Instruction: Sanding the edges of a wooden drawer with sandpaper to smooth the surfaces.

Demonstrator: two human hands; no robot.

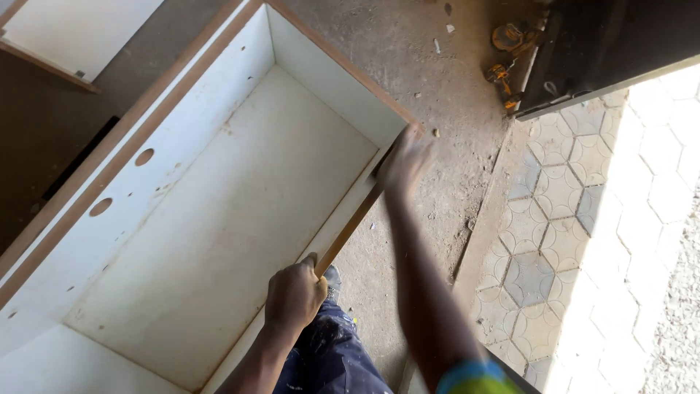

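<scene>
While the big white cabinet box [219, 211] lies open side up on the dusty concrete floor [437, 87], both hands are on its right wall. Left hand [294, 293] is at the near part of that wall, fingers curled over the brown raw edge w/ the thumb on top, so it's clamped on the panel edge. Right hand [405, 162] is further along, at the far right corner of the box. It's motion-blurred, fingers look spread over the corner, but can't tell if it's actually gripping or just resting there.

Box is white laminate inside w/ brown board edges, and it runs diagonally from near left to far right. Its left wall has two oval holes [122, 182] plus a few tiny drill marks. Dark paint-spattered trousers [332, 354] and a shoe toe show just below the left hand, close to the box.

Other stuff: another white panel [73, 33] far left, a yellow power tool [507, 55] far right next to a dark door [605, 44], and patterned paving tiles [561, 219] on the right, well apart from the box.
</scene>
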